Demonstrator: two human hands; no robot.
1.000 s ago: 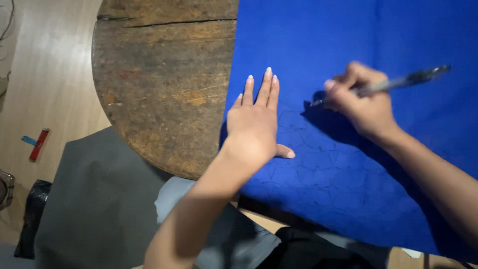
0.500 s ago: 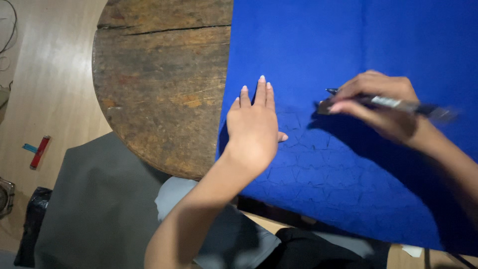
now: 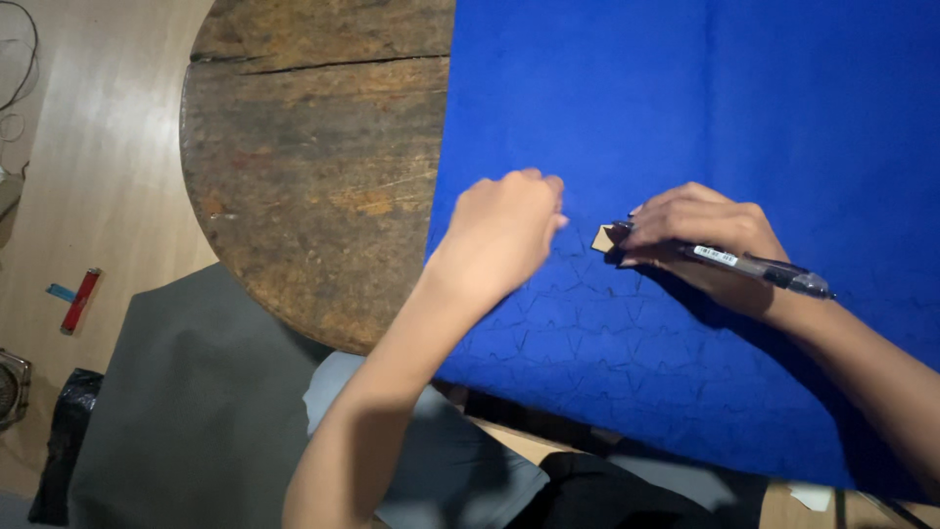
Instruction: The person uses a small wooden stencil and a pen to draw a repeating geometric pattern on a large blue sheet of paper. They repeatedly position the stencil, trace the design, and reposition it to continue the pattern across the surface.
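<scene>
Light wood floor (image 3: 108, 176), round worn dark wooden table (image 3: 313, 186); blue felt sheet (image 3: 705, 118) covers the table's right side, pen-drawn outlines near its front edge. Left hand (image 3: 504, 230) on the sheet, fingers curled, holding nothing visible. Right hand (image 3: 700, 240) clenches black-and-clear pen (image 3: 754, 264), long axis sideways, tip pointing left at small tan cardboard piece (image 3: 603, 238).

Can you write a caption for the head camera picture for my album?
Right hand holding a pen and small tan cardboard piece on blue fabric, left hand beside it.
</scene>
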